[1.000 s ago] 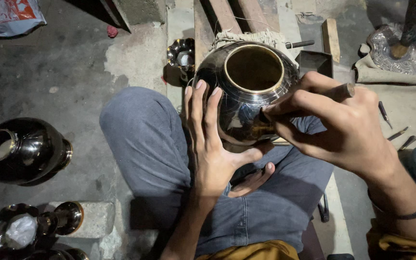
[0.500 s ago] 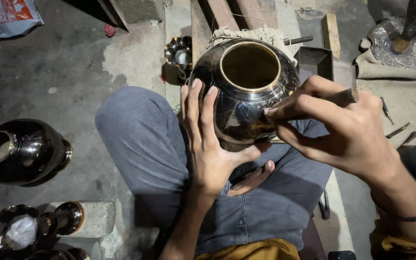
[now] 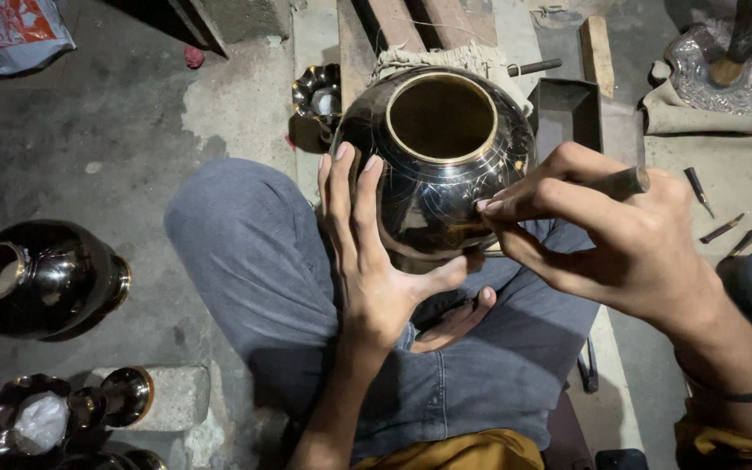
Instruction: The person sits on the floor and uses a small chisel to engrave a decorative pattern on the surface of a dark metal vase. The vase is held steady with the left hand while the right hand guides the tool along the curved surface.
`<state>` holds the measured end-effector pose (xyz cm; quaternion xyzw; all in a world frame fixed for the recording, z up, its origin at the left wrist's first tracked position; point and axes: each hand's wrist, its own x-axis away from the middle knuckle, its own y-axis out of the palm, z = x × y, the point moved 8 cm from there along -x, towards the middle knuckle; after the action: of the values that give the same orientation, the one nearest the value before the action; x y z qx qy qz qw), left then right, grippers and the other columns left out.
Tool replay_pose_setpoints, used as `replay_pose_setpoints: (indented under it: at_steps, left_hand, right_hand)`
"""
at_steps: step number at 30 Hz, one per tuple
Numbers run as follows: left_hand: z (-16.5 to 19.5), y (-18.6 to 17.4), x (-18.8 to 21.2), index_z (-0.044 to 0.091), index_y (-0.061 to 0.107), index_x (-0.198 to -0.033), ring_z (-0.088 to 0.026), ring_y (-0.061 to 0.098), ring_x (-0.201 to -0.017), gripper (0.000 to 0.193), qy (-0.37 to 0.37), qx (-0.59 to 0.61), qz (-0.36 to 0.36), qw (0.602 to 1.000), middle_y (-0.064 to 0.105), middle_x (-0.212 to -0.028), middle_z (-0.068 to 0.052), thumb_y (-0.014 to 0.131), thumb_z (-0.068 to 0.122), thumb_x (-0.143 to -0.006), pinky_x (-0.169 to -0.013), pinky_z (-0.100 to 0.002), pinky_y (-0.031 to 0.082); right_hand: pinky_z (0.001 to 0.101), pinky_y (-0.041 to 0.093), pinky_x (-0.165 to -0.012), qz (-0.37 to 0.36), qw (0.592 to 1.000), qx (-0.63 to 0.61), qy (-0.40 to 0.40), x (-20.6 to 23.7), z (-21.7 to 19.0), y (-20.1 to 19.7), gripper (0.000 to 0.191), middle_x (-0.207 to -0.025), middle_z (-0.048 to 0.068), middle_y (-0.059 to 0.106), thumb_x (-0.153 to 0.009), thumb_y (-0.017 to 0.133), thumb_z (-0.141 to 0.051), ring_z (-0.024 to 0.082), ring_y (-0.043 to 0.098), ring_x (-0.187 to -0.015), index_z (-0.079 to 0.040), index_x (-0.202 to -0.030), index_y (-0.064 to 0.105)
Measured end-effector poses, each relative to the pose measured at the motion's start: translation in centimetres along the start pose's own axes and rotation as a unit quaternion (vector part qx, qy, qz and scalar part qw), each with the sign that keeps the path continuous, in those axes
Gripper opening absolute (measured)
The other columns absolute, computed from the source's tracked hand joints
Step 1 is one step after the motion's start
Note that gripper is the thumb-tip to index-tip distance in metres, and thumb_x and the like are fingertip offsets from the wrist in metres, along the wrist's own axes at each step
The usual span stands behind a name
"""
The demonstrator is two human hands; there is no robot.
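Note:
A shiny black round pot (image 3: 433,187) with a gold rim rests on my lap, mouth up. My left hand (image 3: 367,252) cups its left side, fingers spread upward and thumb under its lower front. My right hand (image 3: 602,231) grips a thin engraving tool (image 3: 620,183), its wooden handle end sticking out by my knuckles and its tip pressed against the pot's right side. My legs in grey jeans (image 3: 263,270) lie crossed beneath the pot.
A black vase (image 3: 41,278) lies on its side at the left. Fluted black bowls (image 3: 36,422) stand at the bottom left, another (image 3: 319,96) sits behind the pot. A dark metal tray (image 3: 567,113) and loose small tools (image 3: 724,226) lie at the right.
The pot has shifted slightly in my lap and my right hand with the tool has moved a little along its side. My left hand keeps the same hold.

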<state>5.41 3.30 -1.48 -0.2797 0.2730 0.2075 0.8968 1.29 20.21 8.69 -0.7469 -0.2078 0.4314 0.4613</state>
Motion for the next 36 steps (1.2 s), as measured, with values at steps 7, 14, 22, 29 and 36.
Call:
replay_pose_setpoints:
  at_steps: [7,14,22,29,36]
  left_hand:
    - [0.2,0.2,0.0,0.012,0.028,-0.161,-0.041,0.022,-0.163,0.121,-0.001,0.002,-0.001,1.000,0.026,-0.170,-0.016,0.096,0.045,-0.067,-0.136,-0.057,0.025]
    - [0.7,0.4,-0.3,0.011,0.027,-0.161,-0.043,0.022,-0.163,0.121,0.005,-0.002,0.003,1.000,0.024,-0.170,-0.018,0.096,0.050,-0.069,-0.136,-0.058,0.027]
    - [0.9,0.7,-0.2,0.011,0.025,-0.162,-0.044,0.022,-0.162,0.123,-0.009,-0.004,-0.003,1.000,0.023,-0.170,-0.019,0.096,0.048,-0.069,-0.135,-0.058,0.026]
    - [0.6,0.9,-0.1,0.011,0.025,-0.162,-0.043,0.022,-0.163,0.123,-0.006,-0.003,-0.007,1.000,0.021,-0.170,-0.020,0.095,0.050,-0.070,-0.135,-0.059,0.026]
    - [0.5,0.9,0.0,0.010,0.026,-0.162,-0.044,0.020,-0.163,0.122,-0.007,0.008,-0.004,1.000,0.021,-0.170,-0.019,0.095,0.051,-0.069,-0.135,-0.060,0.026]
  right_hand:
    - [0.0267,0.055,-0.057,0.065,0.994,-0.083,-0.009,0.9,1.0,-0.1,0.019,-0.094,0.011,0.071,-0.084,0.080,-0.009,0.016,0.071,-0.071,-0.005,-0.101,0.073]
    - [0.0255,0.064,-0.076,0.349,0.891,-0.229,0.179,4.3,2.3,-0.2,0.010,-0.106,0.010,0.069,-0.096,0.068,0.003,0.014,0.072,-0.086,-0.002,-0.105,0.068]
    - [0.0169,0.055,-0.080,0.342,0.880,-0.177,0.277,4.2,0.7,1.9,0.008,-0.103,0.009,0.071,-0.106,0.075,0.002,0.010,0.070,-0.089,0.005,-0.113,0.072]
    - [0.0188,0.057,-0.076,0.344,0.875,-0.138,0.313,3.8,0.1,1.6,0.011,-0.103,0.007,0.072,-0.103,0.075,0.001,0.009,0.072,-0.084,0.003,-0.113,0.074]
    - [0.0190,0.059,-0.082,0.350,0.866,-0.161,0.319,3.6,0.2,1.5,0.008,-0.104,0.006,0.074,-0.104,0.076,0.001,0.009,0.075,-0.091,0.004,-0.111,0.073]
